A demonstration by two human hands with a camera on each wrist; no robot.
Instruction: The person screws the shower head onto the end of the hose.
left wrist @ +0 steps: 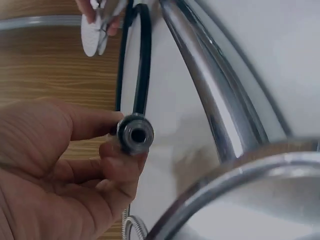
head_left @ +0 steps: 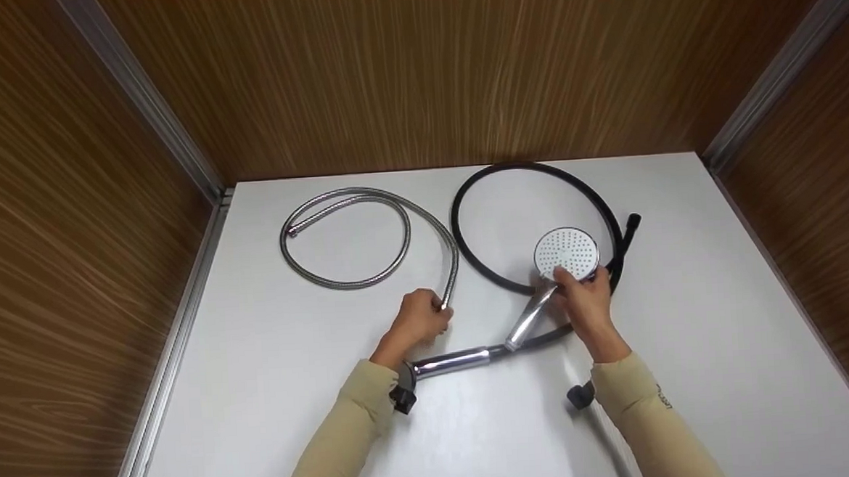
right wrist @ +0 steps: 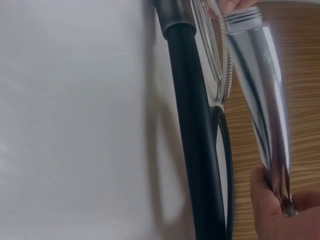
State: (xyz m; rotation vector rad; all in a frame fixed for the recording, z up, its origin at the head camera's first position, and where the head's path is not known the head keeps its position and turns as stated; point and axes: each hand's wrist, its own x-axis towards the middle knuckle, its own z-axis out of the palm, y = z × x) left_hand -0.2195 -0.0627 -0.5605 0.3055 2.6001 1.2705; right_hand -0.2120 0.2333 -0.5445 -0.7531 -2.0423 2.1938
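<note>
My left hand (head_left: 423,317) pinches the end fitting (left wrist: 136,134) of a silver metal shower hose (head_left: 448,248) between thumb and fingers; its round opening faces the left wrist view. My right hand (head_left: 586,304) grips a chrome handheld shower head (head_left: 567,251) near its neck, the white spray face turned up. Its handle (right wrist: 257,90) slants toward the left hand, and bare threads show at its end in the right wrist view. Handle and hose end are apart. Below them lies a second chrome shower head (head_left: 451,363), its head partly hidden by the left wrist.
A black hose (head_left: 464,240) loops across the white table (head_left: 727,324) behind and under the right hand, meeting the second shower head's handle. The silver hose's far end (head_left: 292,231) lies in its coil at left. Wood-grain panels (head_left: 459,69) enclose the back and sides.
</note>
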